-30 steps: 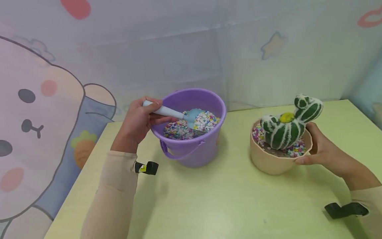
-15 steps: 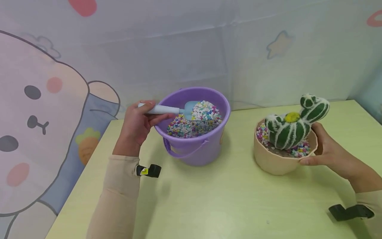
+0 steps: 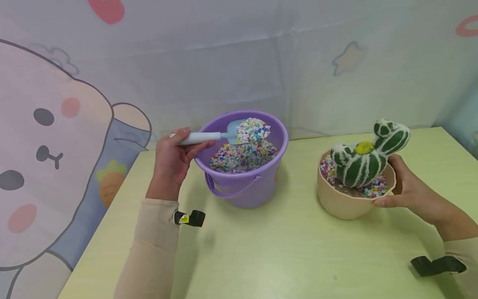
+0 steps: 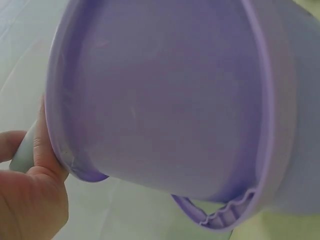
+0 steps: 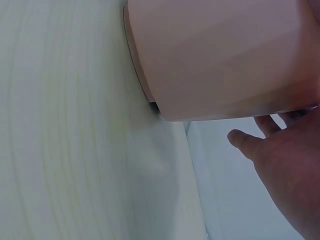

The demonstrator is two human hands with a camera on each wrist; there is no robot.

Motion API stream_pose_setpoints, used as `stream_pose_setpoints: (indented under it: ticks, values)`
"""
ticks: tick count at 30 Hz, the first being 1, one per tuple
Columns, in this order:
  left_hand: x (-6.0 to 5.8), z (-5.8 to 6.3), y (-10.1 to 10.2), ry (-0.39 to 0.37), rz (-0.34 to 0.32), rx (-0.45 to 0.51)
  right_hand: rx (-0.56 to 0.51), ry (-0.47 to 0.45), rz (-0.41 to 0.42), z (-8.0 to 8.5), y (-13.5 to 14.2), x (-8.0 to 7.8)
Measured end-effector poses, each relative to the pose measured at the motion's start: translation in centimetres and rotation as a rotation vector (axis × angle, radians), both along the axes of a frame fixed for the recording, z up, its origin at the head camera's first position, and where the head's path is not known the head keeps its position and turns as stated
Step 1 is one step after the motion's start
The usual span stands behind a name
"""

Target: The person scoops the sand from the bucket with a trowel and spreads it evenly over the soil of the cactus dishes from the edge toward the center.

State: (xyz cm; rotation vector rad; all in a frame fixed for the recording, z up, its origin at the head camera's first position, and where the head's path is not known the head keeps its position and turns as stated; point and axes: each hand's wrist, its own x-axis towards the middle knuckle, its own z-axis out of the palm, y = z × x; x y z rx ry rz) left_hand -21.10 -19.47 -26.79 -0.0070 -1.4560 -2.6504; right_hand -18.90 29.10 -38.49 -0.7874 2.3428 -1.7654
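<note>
In the head view my left hand (image 3: pixel 169 160) grips the white handle of a small shovel (image 3: pixel 232 132). Its light blue blade carries a heap of multicoloured pebbles (image 3: pixel 254 130), above more pebbles inside a purple bucket (image 3: pixel 246 194). The bucket's wall (image 4: pixel 165 100) fills most of the left wrist view, with fingers close by its rim. On the right, my right hand (image 3: pixel 412 189) holds the side of a beige flowerpot (image 3: pixel 341 206), thumb at the near rim. A green and white plush cactus (image 3: pixel 358 171) stands in the pot with pebbles around its base.
Both bucket and pot stand on a pale yellow-green table (image 3: pixel 269 257). Behind it hangs a printed cloth (image 3: pixel 224 62) with a cartoon animal at the left. The bucket's handle (image 3: pixel 228 193) hangs down in front. One small pebble (image 3: pixel 335 277) lies near the front.
My left hand has raised the shovel out of the bucket's pebbles and levelled it, a heap on the blade. The right hand keeps its hold on the flowerpot.
</note>
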Motion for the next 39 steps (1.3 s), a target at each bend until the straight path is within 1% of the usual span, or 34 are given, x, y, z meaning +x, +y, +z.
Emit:
stream_pose_setpoints:
  ticks: [3,7,10,13,17,21,26,31,36,39]
  values:
    - [0.1,-0.1,0.2,0.003,0.01,0.07,0.004,0.002,0.003,0.0,0.0,0.1]
    - [0.3,0.4,1.0,0.007,0.007,0.092,-0.005,0.012,0.012,0.1,0.1,0.0]
    - [0.5,1.1,2.0,-0.005,-0.004,0.052,-0.023,0.01,0.026,0.1,0.0,-0.1]
    - [0.7,1.7,2.9,-0.038,-0.034,0.014,-0.023,0.003,0.033,0.1,-0.1,-0.2]
    - [0.6,2.2,3.8,-0.07,-0.067,-0.031,-0.012,-0.002,0.029,0.1,-0.4,-0.3]
    - [0.3,2.2,4.7,-0.083,-0.082,-0.062,0.006,-0.011,0.016,0.1,-0.7,-0.3]
    - [0.1,2.2,5.7,-0.09,-0.107,-0.122,0.046,-0.022,-0.011,0.1,-1.1,-0.5]
    - [-0.3,1.9,6.6,-0.094,-0.144,-0.18,0.026,-0.014,0.003,0.0,-1.4,-0.5]
    - [-0.6,1.9,7.4,-0.112,-0.197,-0.244,0.011,-0.005,0.017,-0.1,-1.6,-0.6]
    - [-0.7,1.9,7.9,-0.107,-0.231,-0.292,0.003,-0.003,0.022,-0.1,-1.8,-0.6]
